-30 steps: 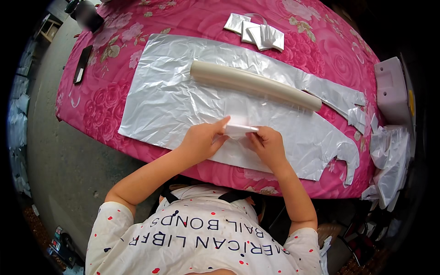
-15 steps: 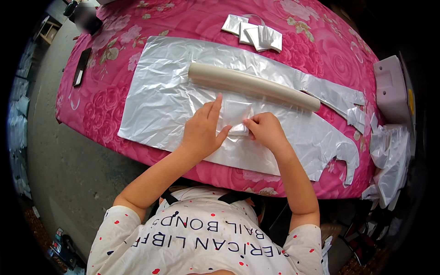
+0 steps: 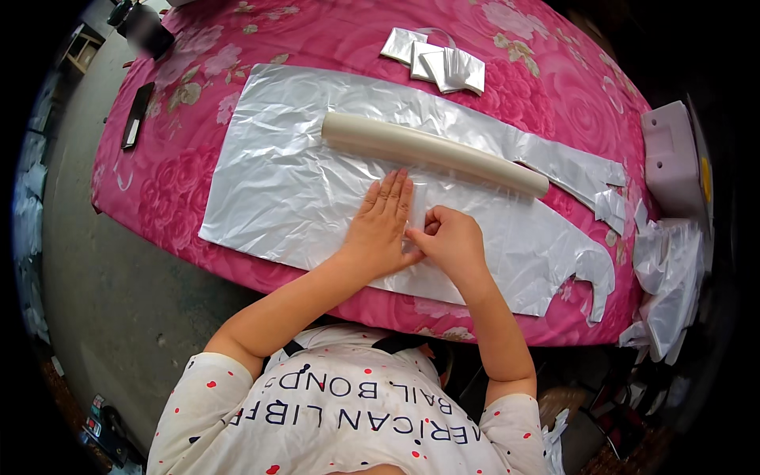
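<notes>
A large stack of silvery-white plastic vest-handled bags [image 3: 277,158] lies flat before me. On top of it is a small folded plastic bag [image 3: 418,204], mostly covered by my hands. My left hand [image 3: 380,222] presses down over the folded bag's left side, palm flat and fingers stretched out. Close beside it, my right hand [image 3: 450,241] has thumb and forefinger pinched at the folded bag's edge. A long beige cylindrical roller [image 3: 435,150] rests across the bags just beyond my fingers.
At the table's far side lie several folded plastic squares [image 3: 447,67]. A dark phone-like object [image 3: 138,115] is near the left edge. To the right stand a pale pink plastic box [image 3: 666,154] and a heap of loose clear bags [image 3: 669,277]. A pink floral cloth [image 3: 170,190] covers the table.
My left hand has moved right and flattened over the folded bag, covering more of it. My right hand has shifted slightly left, and the folded bag now looks narrower.
</notes>
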The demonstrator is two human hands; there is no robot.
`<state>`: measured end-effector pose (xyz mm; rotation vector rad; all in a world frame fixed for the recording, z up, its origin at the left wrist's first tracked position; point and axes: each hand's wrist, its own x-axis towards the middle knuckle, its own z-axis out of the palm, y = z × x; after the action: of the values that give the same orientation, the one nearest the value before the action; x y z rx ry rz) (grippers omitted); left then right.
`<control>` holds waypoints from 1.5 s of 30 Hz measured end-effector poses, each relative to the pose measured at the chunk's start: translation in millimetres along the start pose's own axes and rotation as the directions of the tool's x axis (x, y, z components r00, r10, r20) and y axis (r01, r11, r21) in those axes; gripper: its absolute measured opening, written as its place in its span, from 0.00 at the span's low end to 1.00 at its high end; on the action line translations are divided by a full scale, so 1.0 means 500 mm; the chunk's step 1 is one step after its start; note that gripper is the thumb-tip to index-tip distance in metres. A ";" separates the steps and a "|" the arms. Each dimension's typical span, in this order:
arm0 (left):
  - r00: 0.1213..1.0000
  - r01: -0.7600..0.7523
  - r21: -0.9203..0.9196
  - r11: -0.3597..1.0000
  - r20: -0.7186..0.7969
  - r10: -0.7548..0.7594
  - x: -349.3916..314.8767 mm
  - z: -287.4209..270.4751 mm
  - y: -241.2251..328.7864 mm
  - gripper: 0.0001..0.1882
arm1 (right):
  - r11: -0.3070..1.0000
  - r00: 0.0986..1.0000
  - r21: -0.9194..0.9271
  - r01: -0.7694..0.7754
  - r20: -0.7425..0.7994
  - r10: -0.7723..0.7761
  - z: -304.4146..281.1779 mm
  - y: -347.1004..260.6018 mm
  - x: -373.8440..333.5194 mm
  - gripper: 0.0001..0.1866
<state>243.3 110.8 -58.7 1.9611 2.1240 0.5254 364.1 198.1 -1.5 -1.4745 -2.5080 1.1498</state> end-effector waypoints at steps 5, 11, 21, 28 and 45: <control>0.996 0.008 -0.021 1.000 -0.093 -0.010 -0.006 -0.009 0.002 0.55 | 0.968 1.000 -0.250 0.013 -0.017 -0.017 -0.020 0.016 -0.026 0.11; 0.990 0.070 -0.628 0.775 -0.051 -0.130 -0.126 -0.100 -0.029 0.28 | 0.832 0.847 -0.307 0.463 -0.122 -0.517 0.007 -0.043 0.004 0.21; 0.519 0.614 -0.672 -0.415 0.739 -0.430 -0.421 -0.075 -0.024 0.14 | 0.744 0.741 -0.041 0.666 0.145 -0.656 0.225 -0.071 -0.096 0.45; 0.582 0.691 -0.710 -0.138 0.659 -0.477 -0.389 -0.119 -0.054 0.11 | 0.607 0.561 0.106 0.788 0.283 -0.778 0.265 -0.103 -0.171 0.36; 0.736 0.634 -0.554 0.540 0.647 -0.200 -0.268 -0.189 -0.042 0.09 | 0.480 0.456 0.108 0.871 0.189 -0.870 0.155 -0.095 -0.107 0.21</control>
<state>200.8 -34.7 7.3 0.8884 1.5524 0.5645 330.5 98.5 -11.8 0.1379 -2.7299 1.0612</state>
